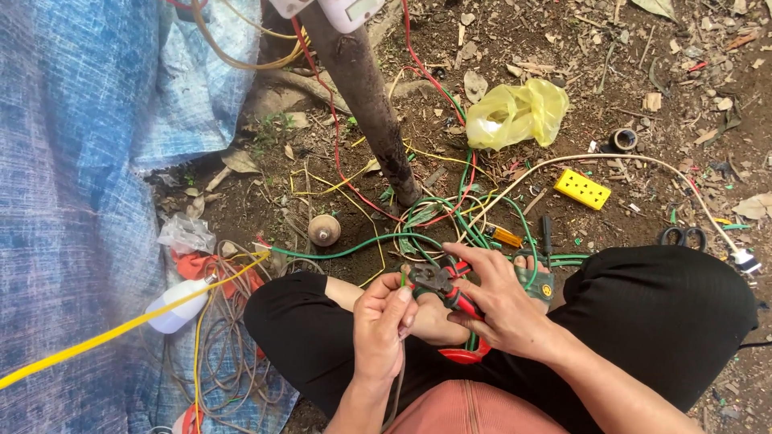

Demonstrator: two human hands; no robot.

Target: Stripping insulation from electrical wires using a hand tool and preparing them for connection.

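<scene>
Gripping: your right hand was closed around the red handles of the pliers, whose dark head pointed toward your left hand.
Left hand: your left hand was pinched shut on the green wire, thumb and forefinger holding its end upright just beside the plier head.
Wire location: the wire end stood between your two hands, above your crossed legs, touching or nearly touching the plier head; whether the head had closed on it could not be told.
Done so far: by my judgement the wire had been picked up and brought to the tool, and no bare conductor showed at the tip.
Left to do: the cut or strip itself looked not yet made, judging from the insulation that covered the visible end.
Room near the hands: your knees boxed both hands in, so open room lay mostly up and forward of your fingers.
Ahead of the right hand: a tangle of green, red and yellow cables lay just beyond your knuckles, with a yellow socket block farther out and scissors off to its outer side.
Ahead of the left hand: a leaning wooden post rose from the soil, well apart from your fingers.
Outer side of the left hand: a taut yellow cord ran past your knee toward the blue tarpaulin, an edge to mind.
</scene>
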